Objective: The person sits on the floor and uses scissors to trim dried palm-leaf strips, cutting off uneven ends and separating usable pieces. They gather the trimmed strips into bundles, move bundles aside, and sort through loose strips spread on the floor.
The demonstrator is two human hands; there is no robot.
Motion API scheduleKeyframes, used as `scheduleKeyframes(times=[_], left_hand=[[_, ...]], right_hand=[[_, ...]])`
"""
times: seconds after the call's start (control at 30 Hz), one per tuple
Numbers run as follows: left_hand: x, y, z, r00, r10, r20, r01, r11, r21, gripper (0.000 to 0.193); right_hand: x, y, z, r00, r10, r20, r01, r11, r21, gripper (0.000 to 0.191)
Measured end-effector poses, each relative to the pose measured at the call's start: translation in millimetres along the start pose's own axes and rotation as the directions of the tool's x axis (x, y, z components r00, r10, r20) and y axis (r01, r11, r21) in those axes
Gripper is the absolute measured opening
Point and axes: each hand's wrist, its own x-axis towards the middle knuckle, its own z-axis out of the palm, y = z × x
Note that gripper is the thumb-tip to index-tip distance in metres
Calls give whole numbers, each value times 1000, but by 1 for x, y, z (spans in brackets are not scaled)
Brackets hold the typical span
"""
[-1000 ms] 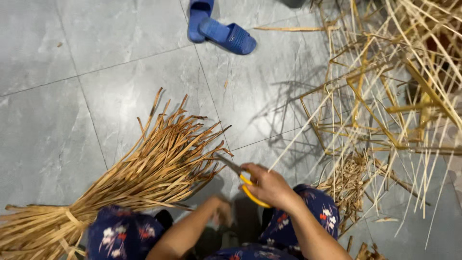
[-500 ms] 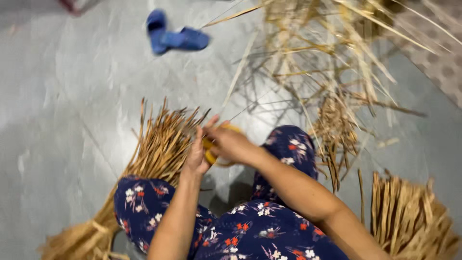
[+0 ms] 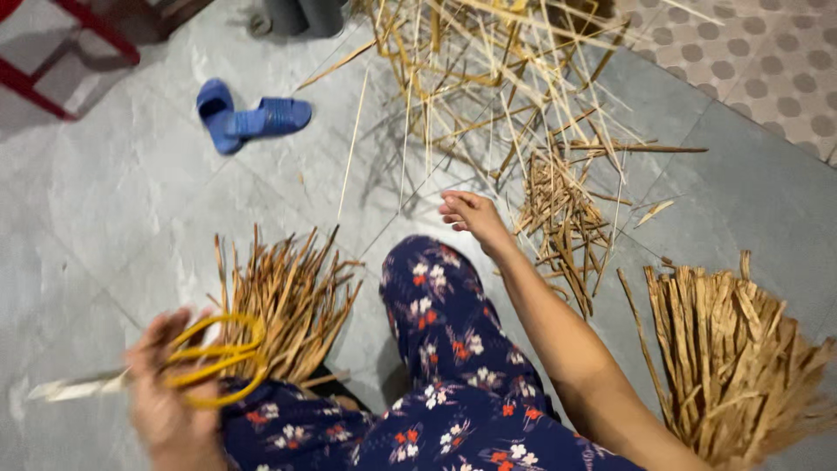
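The left hand point(image 3: 166, 392), blurred at seven o'clock, clasps yellow-handled scissors point(image 3: 205, 358) beside a bundle of dry strips point(image 3: 279, 301). The right hand point(image 3: 466, 214) stretches out, arm straight, fingers loosely spread and empty, toward loose stalks point(image 3: 558, 209) at one o'clock. Picking one stalk cleanly needs blades kept pointed away.

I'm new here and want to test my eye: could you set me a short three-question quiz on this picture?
1. True or false: the left hand holds yellow-handled scissors.
2. Which hand is empty and open, stretched toward the loose straw pile?
3. The blue sandals lie: A) on the grey floor tiles, B) on the person's lap, C) on a straw bundle.

Key: 1 true; 2 the right hand; 3 A.
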Motion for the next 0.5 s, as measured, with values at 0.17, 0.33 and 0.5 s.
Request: scheduleKeyframes(times=[0.17,0.33,0.5], left_hand=[[30,-11,-59,991,16,-135,-5,997,83,55],[52,-21,-94,997,41,-67,-49,992,-118,52],[66,-23,-109,925,-157,-346,208,971,116,53]], right_hand=[[59,5,-17,750,-327,-574,297,943,-149,22],[101,-14,-64,559,-221,-799,26,968,-250,35],[130,-21,-80,747,357,-561,-238,931,276,49]])
